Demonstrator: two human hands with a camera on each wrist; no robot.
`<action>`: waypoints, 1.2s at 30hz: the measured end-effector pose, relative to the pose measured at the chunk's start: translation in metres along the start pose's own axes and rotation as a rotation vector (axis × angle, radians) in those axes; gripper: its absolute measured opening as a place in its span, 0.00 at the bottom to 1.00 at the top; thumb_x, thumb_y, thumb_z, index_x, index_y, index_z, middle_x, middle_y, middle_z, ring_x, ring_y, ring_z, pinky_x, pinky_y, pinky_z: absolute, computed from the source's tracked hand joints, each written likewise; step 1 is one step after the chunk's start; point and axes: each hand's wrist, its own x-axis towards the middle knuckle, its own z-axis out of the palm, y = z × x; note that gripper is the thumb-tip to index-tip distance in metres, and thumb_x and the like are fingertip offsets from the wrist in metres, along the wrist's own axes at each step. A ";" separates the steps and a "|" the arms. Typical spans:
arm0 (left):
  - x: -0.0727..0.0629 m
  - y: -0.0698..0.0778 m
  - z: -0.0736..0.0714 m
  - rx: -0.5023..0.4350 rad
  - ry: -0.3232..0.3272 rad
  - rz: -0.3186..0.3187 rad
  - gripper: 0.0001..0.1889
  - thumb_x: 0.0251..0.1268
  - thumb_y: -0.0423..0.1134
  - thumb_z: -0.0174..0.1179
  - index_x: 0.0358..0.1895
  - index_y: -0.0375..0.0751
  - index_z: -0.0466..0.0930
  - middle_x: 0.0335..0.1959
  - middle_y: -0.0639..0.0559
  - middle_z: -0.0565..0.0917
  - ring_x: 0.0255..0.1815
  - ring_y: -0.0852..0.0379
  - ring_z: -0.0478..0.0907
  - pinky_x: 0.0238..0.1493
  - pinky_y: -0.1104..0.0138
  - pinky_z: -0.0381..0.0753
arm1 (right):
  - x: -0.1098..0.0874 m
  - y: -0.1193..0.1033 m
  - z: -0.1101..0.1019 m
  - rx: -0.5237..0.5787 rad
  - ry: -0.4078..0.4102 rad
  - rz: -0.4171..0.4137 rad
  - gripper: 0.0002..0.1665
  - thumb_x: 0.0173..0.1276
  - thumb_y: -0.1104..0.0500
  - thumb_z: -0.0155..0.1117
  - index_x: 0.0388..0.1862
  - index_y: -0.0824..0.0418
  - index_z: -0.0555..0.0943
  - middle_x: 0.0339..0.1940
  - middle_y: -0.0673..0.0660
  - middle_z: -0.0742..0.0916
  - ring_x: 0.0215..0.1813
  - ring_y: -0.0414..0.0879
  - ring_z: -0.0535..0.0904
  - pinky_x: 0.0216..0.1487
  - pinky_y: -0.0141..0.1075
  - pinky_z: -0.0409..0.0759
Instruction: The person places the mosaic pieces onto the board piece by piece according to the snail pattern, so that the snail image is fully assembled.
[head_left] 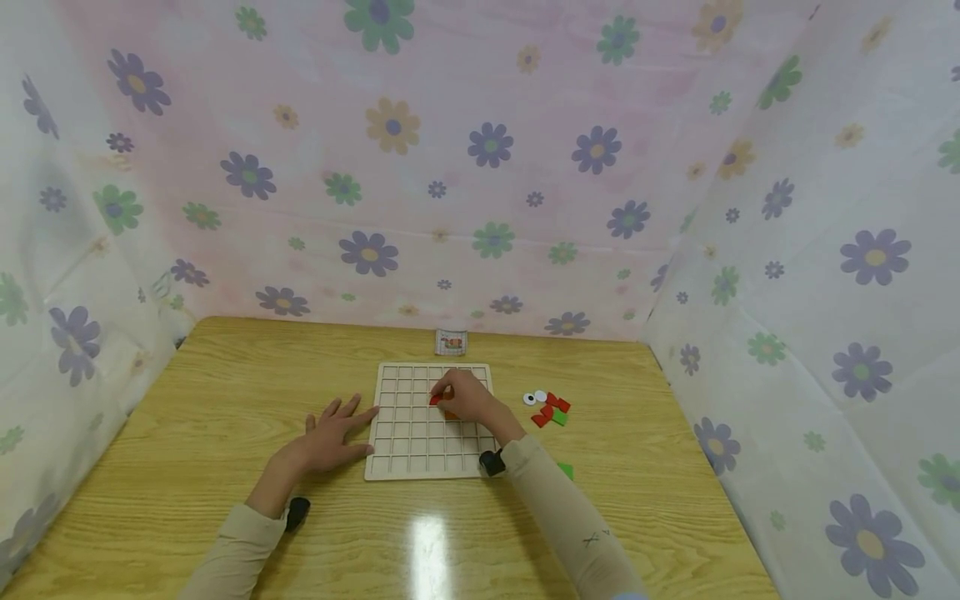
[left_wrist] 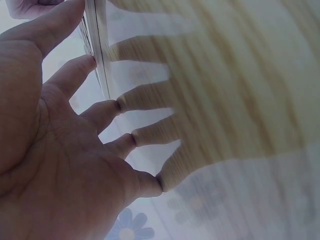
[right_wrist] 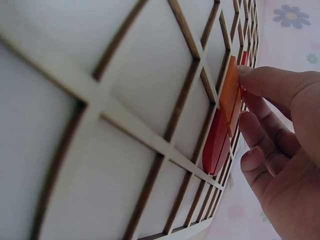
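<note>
A pale wooden grid board [head_left: 402, 427] lies on the table, divided into square cells. Over its upper right part, my right hand [head_left: 467, 397] pinches a small red tile [head_left: 435, 400] between thumb and fingertips. In the right wrist view, orange tiles [right_wrist: 230, 95] sit in the grid beside the thumb, with rounded red tiles [right_wrist: 216, 142] next to them. To the left, my left hand [head_left: 327, 439] lies with its fingers spread, index finger and thumb tips at the board's left edge. The left wrist view shows its palm [left_wrist: 75, 160] and fingertips on the glossy tabletop.
Right of the board lie loose red tiles [head_left: 551, 400], a green tile [head_left: 560, 418] and a white eye disc [head_left: 529, 399]. Another green tile [head_left: 566, 472] shows beside the right sleeve. A small picture card [head_left: 452, 342] lies behind the board. Flowered curtains [head_left: 450, 208] enclose the table.
</note>
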 end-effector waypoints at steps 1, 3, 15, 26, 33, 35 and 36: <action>0.000 0.000 0.000 0.001 0.000 0.000 0.36 0.72 0.51 0.63 0.78 0.41 0.64 0.81 0.27 0.48 0.79 0.20 0.37 0.63 0.19 0.34 | -0.001 -0.001 0.000 -0.004 0.004 0.003 0.09 0.69 0.66 0.70 0.47 0.62 0.90 0.46 0.57 0.89 0.41 0.46 0.80 0.43 0.36 0.80; 0.000 0.000 0.001 0.006 0.004 0.008 0.36 0.72 0.51 0.63 0.78 0.40 0.64 0.80 0.26 0.48 0.78 0.19 0.38 0.62 0.19 0.35 | -0.002 -0.003 -0.002 -0.004 0.008 0.014 0.09 0.69 0.66 0.70 0.47 0.63 0.90 0.46 0.58 0.89 0.42 0.47 0.81 0.43 0.36 0.80; 0.000 0.001 0.001 0.021 0.001 0.007 0.36 0.72 0.51 0.62 0.78 0.41 0.64 0.81 0.27 0.48 0.79 0.19 0.38 0.62 0.18 0.35 | -0.009 -0.001 -0.006 0.045 0.049 -0.035 0.12 0.70 0.67 0.68 0.51 0.64 0.88 0.48 0.59 0.88 0.36 0.44 0.78 0.38 0.34 0.78; -0.001 -0.003 0.001 0.024 -0.002 0.021 0.36 0.74 0.50 0.61 0.79 0.40 0.62 0.81 0.26 0.48 0.78 0.19 0.38 0.62 0.18 0.35 | -0.056 0.014 -0.011 0.188 0.229 -0.065 0.12 0.70 0.65 0.68 0.51 0.64 0.87 0.48 0.60 0.88 0.38 0.44 0.78 0.35 0.33 0.76; -0.001 -0.002 0.001 0.015 -0.005 0.021 0.36 0.74 0.51 0.61 0.78 0.40 0.63 0.80 0.26 0.48 0.78 0.19 0.38 0.62 0.18 0.36 | -0.096 0.018 -0.017 0.169 0.282 0.039 0.12 0.68 0.68 0.68 0.50 0.67 0.87 0.49 0.63 0.87 0.40 0.51 0.78 0.37 0.36 0.77; -0.001 0.000 0.000 0.009 -0.007 0.019 0.36 0.74 0.50 0.61 0.79 0.40 0.63 0.80 0.26 0.48 0.78 0.19 0.38 0.62 0.19 0.35 | -0.106 0.021 -0.018 0.132 0.294 0.086 0.12 0.68 0.68 0.68 0.50 0.67 0.87 0.48 0.63 0.87 0.41 0.51 0.78 0.38 0.38 0.78; -0.001 0.000 0.000 0.006 -0.009 0.018 0.36 0.74 0.50 0.61 0.79 0.40 0.62 0.81 0.26 0.48 0.78 0.19 0.37 0.62 0.19 0.35 | -0.112 0.023 -0.018 0.113 0.300 0.115 0.12 0.68 0.68 0.68 0.50 0.67 0.87 0.48 0.62 0.87 0.42 0.51 0.78 0.39 0.39 0.79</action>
